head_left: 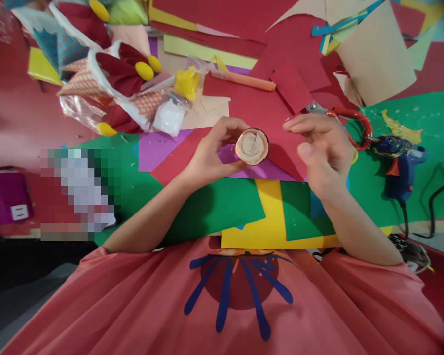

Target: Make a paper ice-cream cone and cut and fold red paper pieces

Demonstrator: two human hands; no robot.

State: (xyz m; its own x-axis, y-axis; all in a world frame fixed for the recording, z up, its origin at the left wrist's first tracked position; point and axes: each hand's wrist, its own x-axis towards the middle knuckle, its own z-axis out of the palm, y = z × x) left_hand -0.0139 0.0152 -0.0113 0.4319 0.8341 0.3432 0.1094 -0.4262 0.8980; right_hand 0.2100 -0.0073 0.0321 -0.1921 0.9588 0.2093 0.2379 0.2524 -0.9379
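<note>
We have one round roll (252, 146) over the middle of the table (18, 113), back from its near edge, grasped between the thumb and fingers of our left hand (222, 148); its round end faces up at us, so its long axis seems to point our way, though its length is hidden; our right hand (323, 155) is off toward the table's right edge, near the roll but apart from it, fingers loosely bent, thumb free of them, nothing visible in its grip; the left hand is thus the nearer, and the roll lies to the left of the right hand's fingertips; we count one pair of red-handled scissors (356, 117) just beside the right hand; one blue glue gun (403, 172) closer to the right edge; one orange tube (244, 80) toward the far edge, running nearly side to side; four yellow ovals (144, 70) toward the far left corner, among patterned cones (77, 81) that overlap too much to count.
</note>
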